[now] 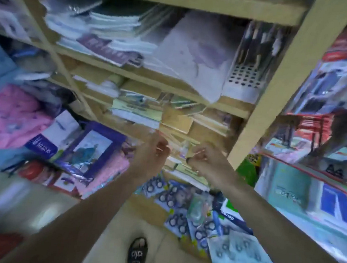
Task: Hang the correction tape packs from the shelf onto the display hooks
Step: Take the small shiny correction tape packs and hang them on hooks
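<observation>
Both hands (178,155) at a clear pack (180,148) — fingers curled, shelf-front (192,125).

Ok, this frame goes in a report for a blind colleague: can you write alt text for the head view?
Blurred head-camera view: a person's left hand and right hand are raised side by side, fingers curled at a clear plastic pack in front of a crowded wooden stationery shelf. Packs of scissors lie below.
</observation>
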